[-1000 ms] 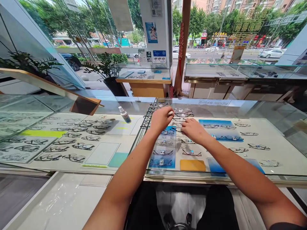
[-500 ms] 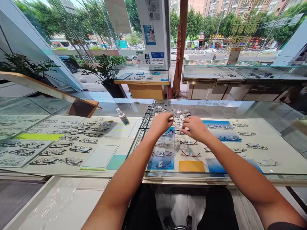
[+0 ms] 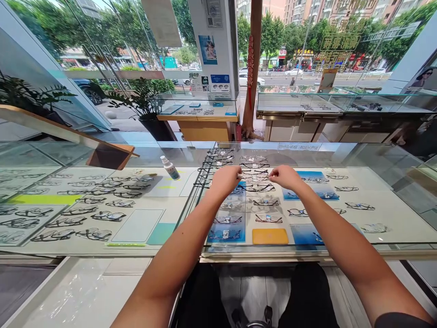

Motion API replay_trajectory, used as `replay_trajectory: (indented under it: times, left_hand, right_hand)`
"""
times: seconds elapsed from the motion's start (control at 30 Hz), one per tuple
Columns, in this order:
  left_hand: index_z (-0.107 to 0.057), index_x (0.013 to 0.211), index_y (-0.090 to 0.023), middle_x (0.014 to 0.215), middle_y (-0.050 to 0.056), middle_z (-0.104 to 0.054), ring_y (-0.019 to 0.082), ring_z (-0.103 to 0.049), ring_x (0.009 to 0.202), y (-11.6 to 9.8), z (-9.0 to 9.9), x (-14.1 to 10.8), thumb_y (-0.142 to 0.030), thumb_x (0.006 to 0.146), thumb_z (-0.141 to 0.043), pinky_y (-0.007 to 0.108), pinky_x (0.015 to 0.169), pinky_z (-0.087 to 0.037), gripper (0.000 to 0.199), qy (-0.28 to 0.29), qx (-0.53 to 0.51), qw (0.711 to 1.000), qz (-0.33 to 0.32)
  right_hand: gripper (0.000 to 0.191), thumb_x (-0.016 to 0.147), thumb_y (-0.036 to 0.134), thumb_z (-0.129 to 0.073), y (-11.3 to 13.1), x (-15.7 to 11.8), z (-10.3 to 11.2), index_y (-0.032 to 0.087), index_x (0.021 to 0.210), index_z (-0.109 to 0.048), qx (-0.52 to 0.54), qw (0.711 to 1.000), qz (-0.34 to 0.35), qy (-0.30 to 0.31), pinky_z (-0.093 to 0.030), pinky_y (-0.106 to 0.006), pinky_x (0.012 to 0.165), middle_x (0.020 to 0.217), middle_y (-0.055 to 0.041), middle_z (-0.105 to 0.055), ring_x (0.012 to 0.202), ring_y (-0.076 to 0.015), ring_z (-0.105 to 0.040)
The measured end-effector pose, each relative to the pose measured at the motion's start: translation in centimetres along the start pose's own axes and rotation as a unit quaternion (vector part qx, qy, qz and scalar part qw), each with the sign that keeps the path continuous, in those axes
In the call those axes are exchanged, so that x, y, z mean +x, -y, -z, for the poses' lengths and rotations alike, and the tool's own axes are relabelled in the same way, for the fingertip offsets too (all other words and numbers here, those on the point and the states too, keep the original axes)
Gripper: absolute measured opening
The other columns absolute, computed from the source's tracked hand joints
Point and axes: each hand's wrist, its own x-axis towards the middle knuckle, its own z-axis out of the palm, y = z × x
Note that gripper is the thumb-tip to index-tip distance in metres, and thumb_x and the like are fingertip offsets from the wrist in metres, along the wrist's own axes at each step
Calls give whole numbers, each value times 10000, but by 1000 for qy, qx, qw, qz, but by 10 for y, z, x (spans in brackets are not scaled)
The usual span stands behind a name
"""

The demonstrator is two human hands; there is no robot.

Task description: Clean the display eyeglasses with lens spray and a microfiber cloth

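Observation:
Over the glass counter, my left hand (image 3: 225, 180) is closed at the left end of a pair of glasses (image 3: 256, 176) in the middle row. At the other end of those glasses, my right hand (image 3: 284, 176) has its thumb and fingers pinched together. More frames stand in a column behind the hands. Nearer me on the same column are dark glasses (image 3: 265, 202) and brownish glasses (image 3: 269, 219), with a yellow case (image 3: 270, 236) below them.
A white spray bottle (image 3: 170, 167) stands to the left of the hands. Rows of glasses (image 3: 109, 216) fill the left counter. Blue trays (image 3: 305, 234) with frames are on the right. A wooden-edged mirror (image 3: 111, 156) leans at the left.
My hands have moved slightly apart, and my left hand has turned palm down. A pair of glasses now shows between them. The view has shifted a little to the right.

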Motion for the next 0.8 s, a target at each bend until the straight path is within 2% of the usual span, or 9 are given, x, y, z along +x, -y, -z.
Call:
replay_trajectory:
  times: [0.1,0.23,0.33,0.43,0.53,0.6,0.67,0.8]
  left_hand:
    - [-796,1131,-253,1083,113,-831,346,-758,1058,-1,-1,0,-205,929,-657,368,788,-509,250,-3,-6,1000,-2]
    - [-781,1157,-260,1073,95,-834,329,-755,1031,2,6,-1,-223,952,-646,357,759,-490,248,-27,-23,999,1]
    - [-771,1109,-254,1072,67,-835,297,-748,1002,5,15,-3,-221,938,-672,347,758,-479,200,-74,-105,992,-2]
    - [-761,960,-236,961,40,-817,242,-721,860,4,20,-4,-256,894,-739,327,737,-475,72,-118,-264,957,-8]
    - [-742,897,-224,817,17,-761,172,-615,630,-3,16,-4,-372,857,-790,299,620,-443,161,-123,-401,908,0]
    - [-738,884,-217,767,9,-729,148,-564,570,-9,10,-3,-421,834,-805,282,564,-421,220,-140,-458,878,8]
    - [-739,865,-213,763,13,-721,154,-591,607,-13,5,-2,-433,819,-813,270,562,-435,237,-176,-481,859,13]
    - [-748,879,-211,788,23,-728,177,-653,711,-16,1,-2,-430,829,-805,272,608,-484,232,-239,-484,841,26]
  right_hand:
    - [156,907,325,-702,-2,0,0,228,879,-821,24,1000,5,-2,-339,-315,620,844,-48,-761,720,-189,-606]
    - [167,896,340,-702,-2,-6,13,221,854,-811,63,998,20,-18,-373,-311,635,856,-52,-759,740,-187,-615]
    - [191,870,388,-720,-3,-12,25,216,853,-801,152,987,36,-50,-389,-314,634,782,-37,-711,721,-186,-591]
    - [278,831,487,-765,-4,-12,30,209,816,-772,314,937,60,-138,-387,-320,637,724,-15,-648,680,-167,-519]
    - [343,812,546,-798,0,-9,27,205,832,-764,434,866,100,-227,-430,-328,691,754,-11,-644,706,-159,-514]
    - [356,822,558,-806,4,-8,23,206,860,-766,472,836,127,-251,-475,-337,740,797,-18,-671,745,-165,-554]
    - [367,841,569,-806,9,-10,19,208,895,-767,482,824,138,-264,-512,-345,769,849,-31,-709,776,-171,-593]
    - [398,841,581,-824,20,-16,15,222,981,-727,493,813,138,-278,-569,-344,771,938,-50,-756,840,-187,-675]
